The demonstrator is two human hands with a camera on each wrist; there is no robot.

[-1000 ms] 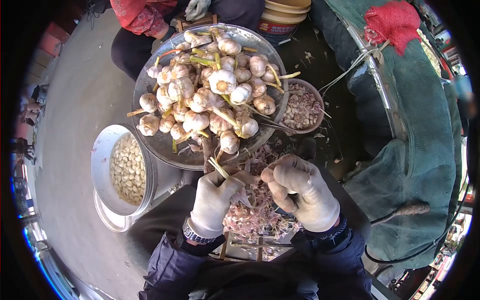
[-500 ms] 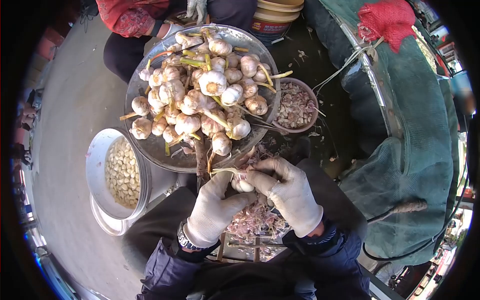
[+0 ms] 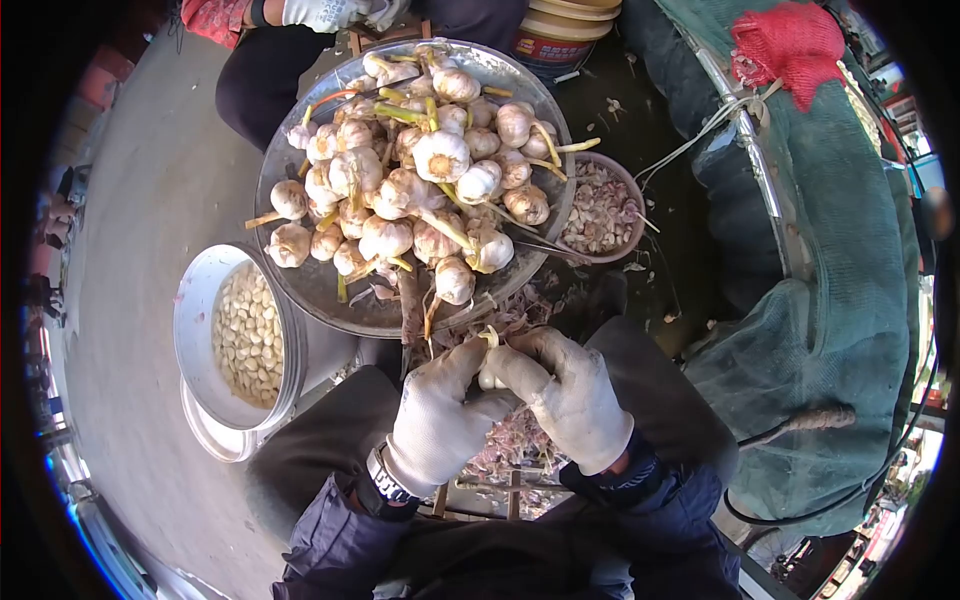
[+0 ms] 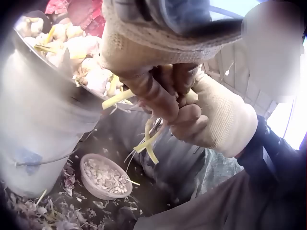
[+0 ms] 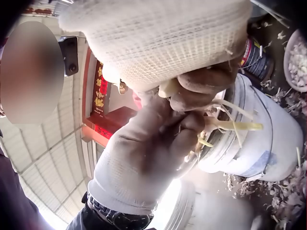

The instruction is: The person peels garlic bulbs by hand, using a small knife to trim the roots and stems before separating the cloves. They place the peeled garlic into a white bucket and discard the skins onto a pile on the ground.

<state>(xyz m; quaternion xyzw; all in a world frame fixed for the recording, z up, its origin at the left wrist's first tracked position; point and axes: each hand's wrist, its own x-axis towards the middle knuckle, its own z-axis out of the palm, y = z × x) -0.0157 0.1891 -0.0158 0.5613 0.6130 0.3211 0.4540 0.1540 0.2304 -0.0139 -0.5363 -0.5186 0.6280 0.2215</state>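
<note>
Presently, the left grip (image 3: 435, 410) and right grip (image 3: 570, 395), both gloved, meet and are closed on one garlic (image 3: 490, 379), which sits between them, partly hidden by the fingers. Stems (image 4: 151, 143) protrude past the fingers. Ahead of both grips, a round tray (image 3: 315, 287) carries heaped bulbs (image 3: 441, 157). A bucket (image 3: 194, 310) of bare cloves (image 3: 247, 335) stands to their left; a bowl (image 4: 106, 194) sits ahead and right. Loose husks (image 3: 505, 447) lie beneath them.

Garlic-peeling wkspc.: bulbs (image 3: 441, 158), tray (image 3: 315, 290), bkt. (image 3: 199, 335)
</note>
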